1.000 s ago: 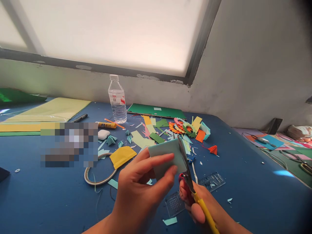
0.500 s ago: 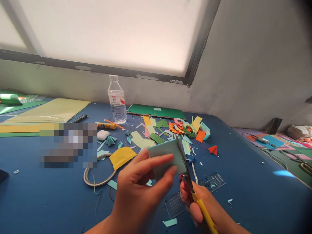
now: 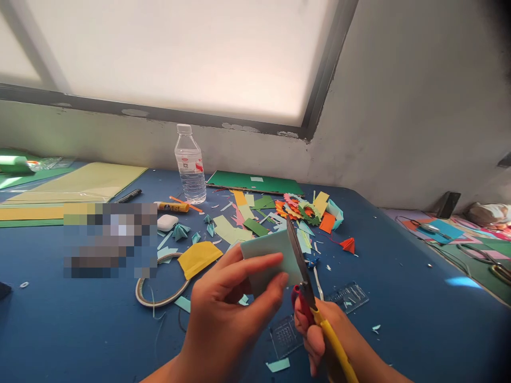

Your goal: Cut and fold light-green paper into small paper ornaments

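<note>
A folded light blue paper [image 3: 265,246] is pinched between the thumb and fingers of my left hand [image 3: 235,303]. My right hand [image 3: 319,330] grips scissors [image 3: 305,282] with red and yellow handles and dark blades. The blades run along the right edge of the paper, pointing away from me and slightly left. Whether the paper lies between the blades I cannot tell. Beneath both hands, paper scraps and a clear plastic ruler [image 3: 347,298] lie on the table, partly hidden by my right hand.
Blue table [image 3: 399,330] with several paper scraps. A water bottle [image 3: 190,170] stands at the back. To the left are a tape roll [image 3: 139,291], yellow paper [image 3: 199,258], a glue stick [image 3: 173,207] and a white case [image 3: 167,222]. Paper flowers [image 3: 309,211] lie behind my hands.
The scissor blades look closer together and sit slightly differently along the paper's right edge. My left hand holds the paper almost unchanged. The whole view has shifted slightly.
</note>
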`<state>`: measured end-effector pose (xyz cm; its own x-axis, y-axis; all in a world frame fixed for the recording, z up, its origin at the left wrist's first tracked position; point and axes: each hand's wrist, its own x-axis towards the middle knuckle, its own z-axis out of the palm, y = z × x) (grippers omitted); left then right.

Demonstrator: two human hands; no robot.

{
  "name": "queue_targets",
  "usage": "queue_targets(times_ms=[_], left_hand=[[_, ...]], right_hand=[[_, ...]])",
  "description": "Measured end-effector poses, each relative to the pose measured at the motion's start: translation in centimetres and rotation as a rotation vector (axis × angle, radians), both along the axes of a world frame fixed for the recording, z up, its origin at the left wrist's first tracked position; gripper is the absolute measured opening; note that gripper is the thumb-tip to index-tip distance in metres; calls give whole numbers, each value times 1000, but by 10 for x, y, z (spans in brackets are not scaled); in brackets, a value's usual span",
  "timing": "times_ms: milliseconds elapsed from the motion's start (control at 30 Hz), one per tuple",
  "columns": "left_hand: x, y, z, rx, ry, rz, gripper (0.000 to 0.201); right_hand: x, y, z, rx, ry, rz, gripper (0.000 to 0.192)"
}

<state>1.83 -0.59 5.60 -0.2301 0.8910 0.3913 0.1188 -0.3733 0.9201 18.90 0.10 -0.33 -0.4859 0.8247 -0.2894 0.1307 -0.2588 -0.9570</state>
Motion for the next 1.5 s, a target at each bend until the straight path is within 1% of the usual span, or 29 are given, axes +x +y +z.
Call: queue_targets(times_ms=[67,133,200,233,267,300,367,467,567,733,800,867,900,1000,1067,1133,1200,1267,1333,1467,1500], left_hand=[[0,1,1,-30,9,-38,25],[0,2,3,-119,30,-165,19],[1,3,3,-230,92,-349,17],[2,3,3,-274,148,-418,17],[3,4,2,-304,216,-459,17],[3,5,0,-323,288,-476,17],[4,6,-2,-349,408,-484,17],[3,9,-3,-396,449,-516,18],[1,11,0,-400,413,-480,16],[4,10,1,-356,376,-448,19],[5,10,1,-337,376,-410,19],[5,10,2,-318,338,-363,16],[4,9,3,-311,297,-333,14],[3,8,8,-293,133,-225,8],[2,7,12,-295,51,-136,8],[2,6,14,-299,-4,-66,8],[1,6,15,-290,-49,-13,10],[0,6,15,-264,-74,10,12],[-2,7,15,-221,-76,27,16],[-4,7,14,-174,-25,133,19],[-4,7,13,-168,-15,142,19]], right_hand=[[-2,1,-3,4,131,-61,57],[-3,4,-3,43,260,-126,62],[-2,7,-2,111,324,-156,58],[0,9,-2,141,326,-165,53],[2,10,-1,158,315,-172,48],[4,12,0,163,303,-183,44],[6,13,2,150,291,-208,42],[6,13,5,112,336,-194,46],[3,11,10,95,351,-174,46],[3,9,15,152,289,-217,47],[5,10,13,162,278,-189,46],[8,11,8,150,289,-130,48],[9,12,5,129,301,-99,51],[13,14,-5,82,301,-32,70],[15,13,-10,99,228,-16,79],[15,12,-15,143,134,-33,84],[14,10,-19,162,70,-56,89],[13,8,-21,188,29,-66,93],[13,6,-19,228,-25,-51,95],[18,6,-11,330,-190,15,90],[19,5,-9,348,-227,36,88]])
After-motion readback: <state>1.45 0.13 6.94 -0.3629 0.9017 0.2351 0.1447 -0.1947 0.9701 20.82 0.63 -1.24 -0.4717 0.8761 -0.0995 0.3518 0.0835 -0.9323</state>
